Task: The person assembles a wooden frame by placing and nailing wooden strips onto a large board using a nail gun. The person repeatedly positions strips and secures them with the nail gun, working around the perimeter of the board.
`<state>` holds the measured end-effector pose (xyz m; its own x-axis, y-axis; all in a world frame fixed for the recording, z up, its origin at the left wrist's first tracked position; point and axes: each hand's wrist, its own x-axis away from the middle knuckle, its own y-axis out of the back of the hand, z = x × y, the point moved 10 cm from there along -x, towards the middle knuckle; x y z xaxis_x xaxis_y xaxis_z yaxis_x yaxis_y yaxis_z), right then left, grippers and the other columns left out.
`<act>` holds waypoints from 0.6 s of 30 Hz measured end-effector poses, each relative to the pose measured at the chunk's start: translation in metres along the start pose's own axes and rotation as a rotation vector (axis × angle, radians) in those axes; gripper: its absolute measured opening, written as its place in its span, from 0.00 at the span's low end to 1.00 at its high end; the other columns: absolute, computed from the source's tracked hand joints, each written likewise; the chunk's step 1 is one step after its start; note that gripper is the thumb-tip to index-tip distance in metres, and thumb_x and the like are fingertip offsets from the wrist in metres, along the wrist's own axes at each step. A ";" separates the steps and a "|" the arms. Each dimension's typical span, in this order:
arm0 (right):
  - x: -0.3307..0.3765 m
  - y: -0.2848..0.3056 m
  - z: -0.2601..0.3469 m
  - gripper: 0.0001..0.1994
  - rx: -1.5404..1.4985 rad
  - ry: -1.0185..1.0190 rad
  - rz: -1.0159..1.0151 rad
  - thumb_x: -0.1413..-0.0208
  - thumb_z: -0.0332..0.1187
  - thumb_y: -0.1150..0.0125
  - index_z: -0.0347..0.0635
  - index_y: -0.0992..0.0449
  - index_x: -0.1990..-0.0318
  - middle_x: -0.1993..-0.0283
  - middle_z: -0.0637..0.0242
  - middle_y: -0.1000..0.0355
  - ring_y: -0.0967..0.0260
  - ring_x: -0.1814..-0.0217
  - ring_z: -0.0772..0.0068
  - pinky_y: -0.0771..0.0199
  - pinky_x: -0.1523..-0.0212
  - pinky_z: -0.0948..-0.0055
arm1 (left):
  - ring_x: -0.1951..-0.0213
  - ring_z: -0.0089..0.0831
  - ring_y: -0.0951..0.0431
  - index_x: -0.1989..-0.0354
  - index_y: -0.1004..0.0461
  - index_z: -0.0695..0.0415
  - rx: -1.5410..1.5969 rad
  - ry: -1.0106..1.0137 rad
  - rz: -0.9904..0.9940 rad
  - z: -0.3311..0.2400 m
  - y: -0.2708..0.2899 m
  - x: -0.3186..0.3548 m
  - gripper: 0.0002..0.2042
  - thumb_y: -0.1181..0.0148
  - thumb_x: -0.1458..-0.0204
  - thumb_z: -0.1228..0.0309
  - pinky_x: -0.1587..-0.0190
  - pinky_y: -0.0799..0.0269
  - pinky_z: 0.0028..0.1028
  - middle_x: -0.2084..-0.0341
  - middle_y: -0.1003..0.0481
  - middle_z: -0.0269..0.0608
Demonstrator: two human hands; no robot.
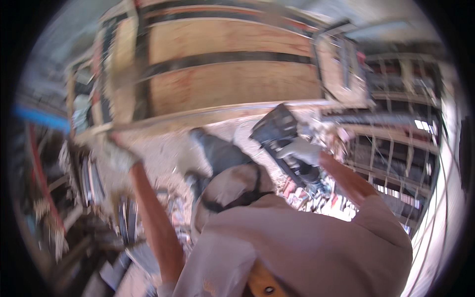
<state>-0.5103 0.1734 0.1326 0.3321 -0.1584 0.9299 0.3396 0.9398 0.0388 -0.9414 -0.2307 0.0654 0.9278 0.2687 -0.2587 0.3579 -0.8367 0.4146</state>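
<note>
A large wooden frame [232, 81] with plywood panels and dark strips spans the top of the head view. My left hand [121, 156], in a pale glove, is at its near left edge and seems to touch it. Blur smears the fingers there. My right hand [302, 151], gloved too, is wrapped round the grip of a black power tool [274, 126] that looks like a nail gun. The tool's wide end is just below the near edge of the frame, right of the middle. Motion blur hides whether they touch.
Scraps and debris [316, 198] litter the floor around my grey shoes [220, 151]. On the right stands a wire-mesh rack [396, 133] of long dark pieces, with cables [443, 193] beside it. Wood offcuts [89, 180] and a red bar [42, 173] are on the left.
</note>
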 end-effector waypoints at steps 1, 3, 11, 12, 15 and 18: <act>0.000 -0.001 -0.032 0.08 0.065 0.094 -0.084 0.50 0.30 0.28 0.43 0.24 0.75 0.79 0.67 0.29 0.33 0.82 0.78 0.37 0.81 0.74 | 0.48 0.35 0.22 0.41 0.24 0.63 0.184 0.252 0.040 0.033 0.002 0.028 0.19 0.45 0.31 0.61 0.42 0.26 0.36 0.46 0.21 0.44; -0.001 -0.009 -0.105 0.08 0.128 0.044 -0.297 0.51 0.29 0.30 0.34 0.21 0.75 0.83 0.64 0.30 0.31 0.83 0.72 0.33 0.82 0.70 | 0.49 0.38 0.18 0.41 0.24 0.65 0.203 0.446 0.145 0.101 0.024 0.085 0.25 0.49 0.30 0.53 0.45 0.24 0.39 0.44 0.20 0.49; -0.016 -0.063 -0.381 0.16 0.218 -0.276 -0.303 0.39 0.41 0.40 0.35 0.17 0.59 0.64 0.55 0.21 0.21 0.62 0.65 0.24 0.64 0.61 | 0.57 0.60 0.16 0.31 0.45 0.74 -1.206 -0.252 0.685 0.312 0.299 0.380 0.42 0.56 0.34 0.41 0.51 0.22 0.52 0.56 0.19 0.64; -0.005 -0.072 -0.413 0.20 -0.089 -0.358 -0.327 0.43 0.46 0.33 0.34 0.18 0.61 0.67 0.60 0.22 0.24 0.66 0.67 0.26 0.68 0.62 | 0.59 0.57 0.16 0.35 0.42 0.73 -1.104 0.251 0.882 0.343 0.347 0.410 0.40 0.54 0.35 0.42 0.54 0.22 0.50 0.57 0.19 0.62; -0.052 -0.060 -0.509 0.20 0.222 -0.315 -0.323 0.41 0.48 0.36 0.35 0.18 0.60 0.66 0.58 0.22 0.23 0.66 0.62 0.24 0.66 0.59 | 0.64 0.47 0.17 0.46 0.33 0.69 -1.032 0.684 0.859 0.321 0.437 0.449 0.33 0.47 0.37 0.44 0.62 0.22 0.44 0.61 0.19 0.55; -0.063 -0.056 -0.507 0.19 0.412 -0.264 -0.243 0.41 0.47 0.38 0.38 0.17 0.61 0.65 0.54 0.21 0.22 0.62 0.58 0.23 0.64 0.57 | 0.70 0.38 0.17 0.57 0.25 0.66 -0.704 1.057 0.616 0.292 0.462 0.479 0.27 0.41 0.39 0.46 0.70 0.21 0.38 0.64 0.19 0.49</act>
<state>-0.1037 -0.0226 -0.1141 0.0366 -0.3539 0.9346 -0.0116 0.9350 0.3545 -0.3628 -0.6274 -0.1214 0.4803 0.4413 0.7579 -0.4430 -0.6238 0.6439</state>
